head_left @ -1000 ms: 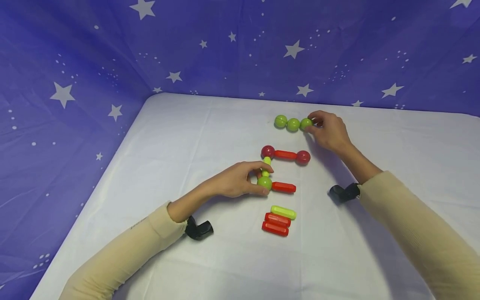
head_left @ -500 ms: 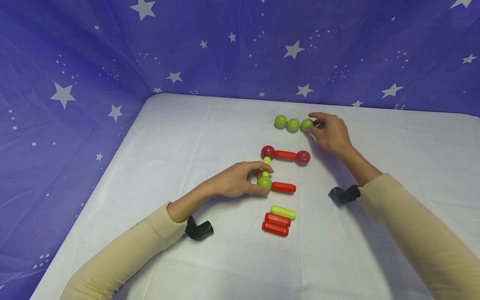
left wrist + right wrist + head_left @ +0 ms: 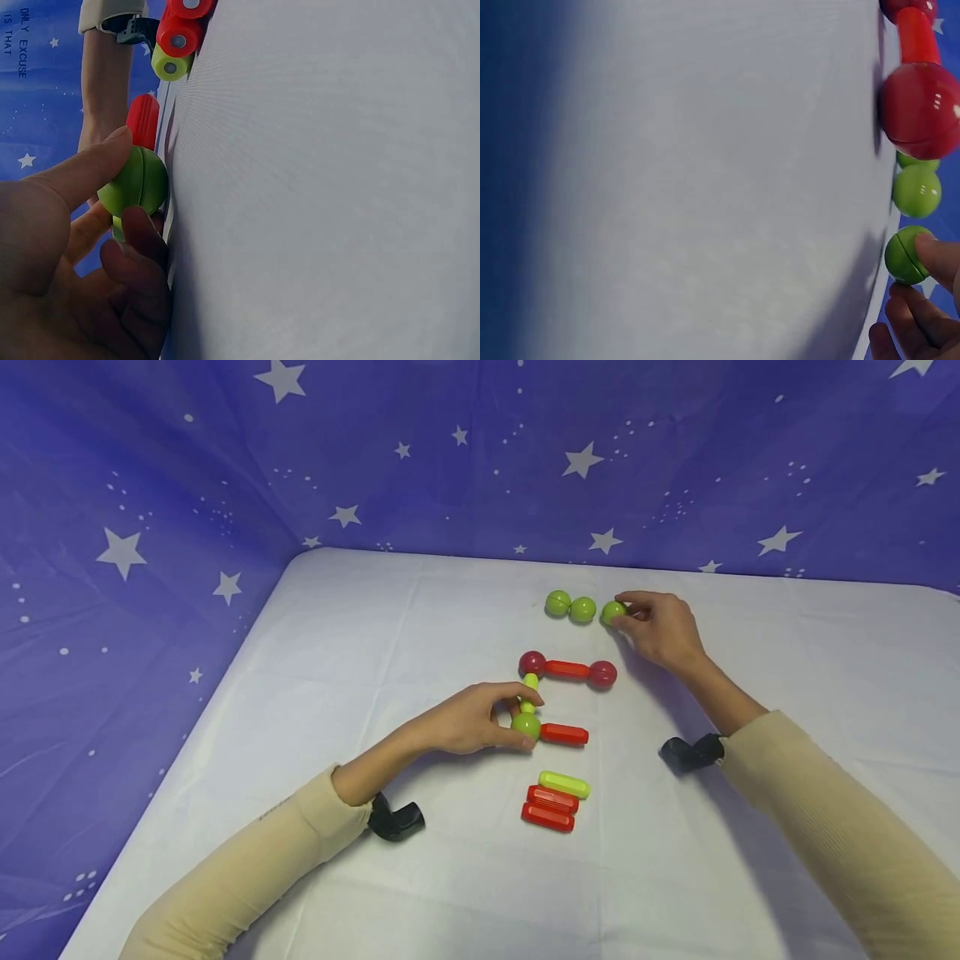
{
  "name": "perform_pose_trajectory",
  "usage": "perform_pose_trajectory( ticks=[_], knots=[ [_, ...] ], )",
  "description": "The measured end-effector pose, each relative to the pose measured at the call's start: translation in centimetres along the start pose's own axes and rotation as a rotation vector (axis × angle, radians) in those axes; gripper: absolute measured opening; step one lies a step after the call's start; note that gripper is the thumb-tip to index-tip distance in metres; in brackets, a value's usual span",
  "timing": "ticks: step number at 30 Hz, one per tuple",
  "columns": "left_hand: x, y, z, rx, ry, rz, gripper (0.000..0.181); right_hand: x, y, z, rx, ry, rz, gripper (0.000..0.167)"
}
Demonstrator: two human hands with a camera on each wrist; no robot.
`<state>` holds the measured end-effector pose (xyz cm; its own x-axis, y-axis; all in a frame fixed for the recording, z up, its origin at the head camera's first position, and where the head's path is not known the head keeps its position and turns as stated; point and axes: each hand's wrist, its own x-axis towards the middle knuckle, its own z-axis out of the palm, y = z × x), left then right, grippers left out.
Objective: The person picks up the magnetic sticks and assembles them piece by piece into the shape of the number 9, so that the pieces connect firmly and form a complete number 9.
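Note:
My left hand (image 3: 471,720) grips the green ball (image 3: 133,182) at the near corner of a joined toy frame, thumb on one side and fingers on the other. From that ball a red rod (image 3: 564,734) points right, and a yellow-green rod (image 3: 530,683) runs back to a red ball (image 3: 532,663). Another red rod (image 3: 567,670) links it to a second red ball (image 3: 602,674). Farther back, my right hand (image 3: 662,628) pinches a single green ball (image 3: 906,255) between thumb and fingers. A small gap separates it from two touching green balls (image 3: 582,609).
Nearer the front lie a loose yellow-green rod (image 3: 564,784) and two red rods (image 3: 548,816), side by side; their ends in the left wrist view look metallic. A white cloth covers the table (image 3: 420,893). Behind hangs a blue star-patterned curtain (image 3: 465,485).
The right hand has drawn its green ball slightly right and nearer, away from the other two green balls, opening a gap. The left hand keeps its hold on the frame.

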<state>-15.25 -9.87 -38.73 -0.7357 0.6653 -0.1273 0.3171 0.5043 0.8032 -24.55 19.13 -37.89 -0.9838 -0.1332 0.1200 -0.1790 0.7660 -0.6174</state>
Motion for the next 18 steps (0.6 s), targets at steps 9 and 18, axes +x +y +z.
perform_pose_trajectory(
  ticks=[9, 18],
  knots=[
    [0.0, 0.0, 0.0, -0.002, -0.001, 0.001, 0.051, -0.9, -0.5, -1.8, 0.053, 0.017, -0.018, 0.037],
    [0.0, -0.1, 0.0, -0.004, -0.005, -0.002, 0.051, -3.8, -1.3, -2.9, 0.061, 0.014, -0.068, 0.035]
  ],
)
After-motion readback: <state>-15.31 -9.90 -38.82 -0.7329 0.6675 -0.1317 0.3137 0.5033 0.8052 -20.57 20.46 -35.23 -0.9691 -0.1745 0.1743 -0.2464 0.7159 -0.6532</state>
